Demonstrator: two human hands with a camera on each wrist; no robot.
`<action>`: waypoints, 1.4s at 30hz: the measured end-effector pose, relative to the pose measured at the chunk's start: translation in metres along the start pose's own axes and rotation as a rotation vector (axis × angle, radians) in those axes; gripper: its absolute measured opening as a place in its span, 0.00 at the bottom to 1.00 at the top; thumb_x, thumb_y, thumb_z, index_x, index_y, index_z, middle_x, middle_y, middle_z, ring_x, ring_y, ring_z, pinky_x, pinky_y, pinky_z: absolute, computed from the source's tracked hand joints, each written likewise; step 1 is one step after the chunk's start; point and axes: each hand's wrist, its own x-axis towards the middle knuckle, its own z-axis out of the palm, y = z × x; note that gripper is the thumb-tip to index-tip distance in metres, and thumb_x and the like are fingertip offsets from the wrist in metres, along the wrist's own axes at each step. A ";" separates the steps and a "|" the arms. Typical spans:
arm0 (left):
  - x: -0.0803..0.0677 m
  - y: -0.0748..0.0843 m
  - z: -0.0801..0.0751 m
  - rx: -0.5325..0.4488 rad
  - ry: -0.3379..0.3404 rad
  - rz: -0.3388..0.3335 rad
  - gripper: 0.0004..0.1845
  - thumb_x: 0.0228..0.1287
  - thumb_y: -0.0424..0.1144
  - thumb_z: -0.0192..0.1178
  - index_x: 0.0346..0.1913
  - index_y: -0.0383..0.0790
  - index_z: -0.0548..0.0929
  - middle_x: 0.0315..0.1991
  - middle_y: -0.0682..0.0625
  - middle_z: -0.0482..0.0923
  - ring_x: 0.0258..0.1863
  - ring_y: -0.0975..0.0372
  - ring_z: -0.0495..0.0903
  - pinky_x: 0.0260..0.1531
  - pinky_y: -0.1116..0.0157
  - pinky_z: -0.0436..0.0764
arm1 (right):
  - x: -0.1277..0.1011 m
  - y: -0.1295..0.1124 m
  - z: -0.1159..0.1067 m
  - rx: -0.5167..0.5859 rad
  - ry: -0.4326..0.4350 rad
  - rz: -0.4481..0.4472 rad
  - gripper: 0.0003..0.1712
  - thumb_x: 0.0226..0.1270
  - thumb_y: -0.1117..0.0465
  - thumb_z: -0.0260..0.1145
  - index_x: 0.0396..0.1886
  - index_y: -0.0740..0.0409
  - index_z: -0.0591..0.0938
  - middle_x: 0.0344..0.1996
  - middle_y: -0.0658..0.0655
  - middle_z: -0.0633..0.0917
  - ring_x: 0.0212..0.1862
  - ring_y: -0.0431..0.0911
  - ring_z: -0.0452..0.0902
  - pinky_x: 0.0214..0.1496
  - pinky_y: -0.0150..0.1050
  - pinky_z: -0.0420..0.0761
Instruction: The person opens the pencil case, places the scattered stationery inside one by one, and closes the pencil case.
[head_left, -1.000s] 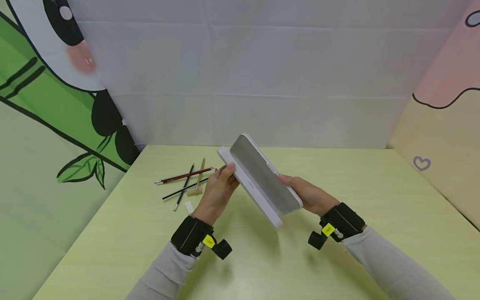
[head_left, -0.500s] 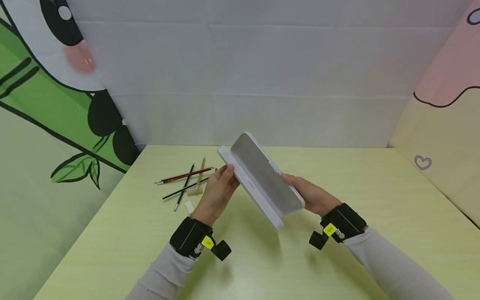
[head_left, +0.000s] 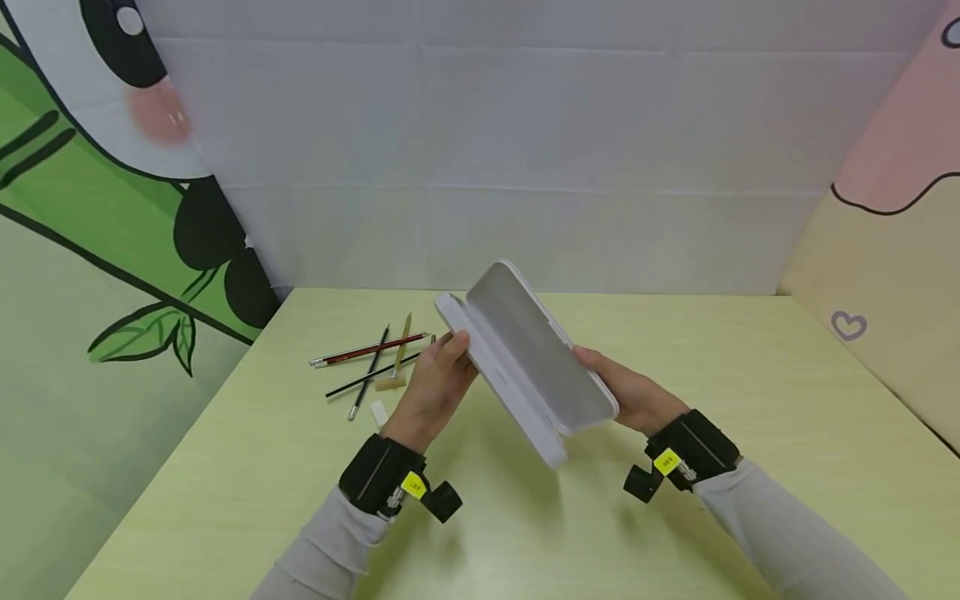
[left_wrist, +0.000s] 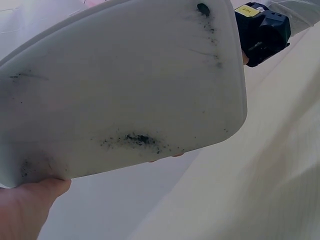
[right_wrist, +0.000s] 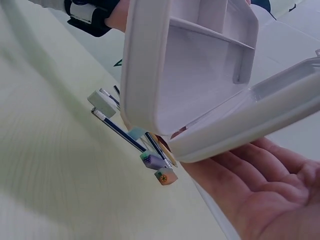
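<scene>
A white hinged pencil case (head_left: pixel 517 367) hangs tilted above the table with its lid standing apart from the base. My left hand (head_left: pixel 435 383) grips the base side, thumb on the near edge. My right hand (head_left: pixel 637 396) touches the lid (head_left: pixel 543 350) at its right edge; the right wrist view has its fingers (right_wrist: pixel 270 165) lying fairly straight along the outside. In that view, dividers split the base (right_wrist: pixel 200 70) into compartments. The left wrist view is mostly filled by a smudged outer face of the pencil case (left_wrist: pixel 120 80), with part of my left hand (left_wrist: pixel 25 205) below.
Several pencils (head_left: pixel 367 354) lie crossed on the pale table (head_left: pixel 675 533) left of my left hand. Beside them are a white eraser-like block (head_left: pixel 380 413) and a small tan piece (head_left: pixel 390 383). The right wrist view shows small patterned blocks (right_wrist: pixel 154 160). A white backdrop (head_left: pixel 525 167) rises behind.
My right hand has shifted slightly right with the lid, so the pencil case stands wider apart. The left hand and its hold have hardly moved. The pencils lie where they were.
</scene>
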 end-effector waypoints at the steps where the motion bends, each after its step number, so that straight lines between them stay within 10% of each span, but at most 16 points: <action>1: 0.000 0.000 -0.001 0.002 -0.010 0.004 0.46 0.53 0.57 0.68 0.68 0.35 0.62 0.55 0.55 0.73 0.55 0.66 0.73 0.60 0.71 0.73 | 0.000 0.000 0.000 0.004 -0.010 -0.007 0.26 0.71 0.33 0.41 0.62 0.35 0.67 0.48 0.44 0.80 0.47 0.39 0.79 0.47 0.37 0.80; 24: -0.001 0.003 0.003 0.004 -0.159 0.036 0.52 0.48 0.65 0.66 0.71 0.49 0.53 0.61 0.54 0.63 0.59 0.63 0.65 0.63 0.64 0.66 | -0.007 -0.005 0.003 0.231 -0.130 -0.123 0.25 0.76 0.39 0.36 0.64 0.37 0.67 0.48 0.45 0.82 0.45 0.39 0.81 0.43 0.33 0.82; 42: -0.009 0.008 0.003 -0.059 -0.105 0.058 0.42 0.52 0.64 0.62 0.66 0.54 0.58 0.56 0.54 0.66 0.56 0.63 0.66 0.57 0.66 0.72 | -0.006 -0.012 0.011 0.462 -0.157 -0.075 0.29 0.74 0.37 0.32 0.62 0.40 0.68 0.47 0.49 0.81 0.46 0.40 0.82 0.43 0.33 0.83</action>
